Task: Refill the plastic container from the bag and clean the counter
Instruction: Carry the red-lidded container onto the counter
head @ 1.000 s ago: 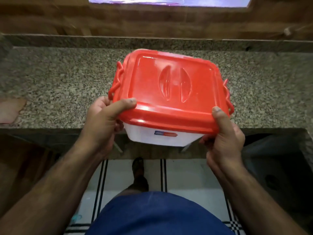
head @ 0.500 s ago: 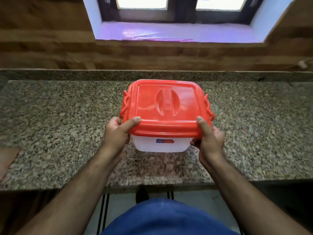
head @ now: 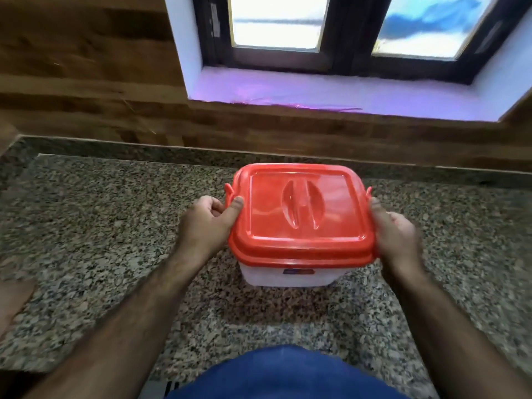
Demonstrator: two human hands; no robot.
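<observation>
A square plastic container (head: 288, 276) with a white body and a red lid (head: 302, 217) rests on the speckled granite counter (head: 100, 240). The lid is on, with a red latch at each side. My left hand (head: 207, 223) holds the container's left side, thumb on the lid's edge near the left latch. On the opposite side my right hand (head: 395, 234) grips the right edge of the lid. No bag is in view.
A wood-panelled wall (head: 86, 82) rises behind the counter, with a window (head: 331, 33) and its white sill above. A brownish flat object (head: 11, 300) pokes in at the counter's left edge. My blue clothing fills the bottom middle.
The container went from being held in front of the counter's edge to resting on the counter, further from me. Both hands slid from its front corners to its sides.
</observation>
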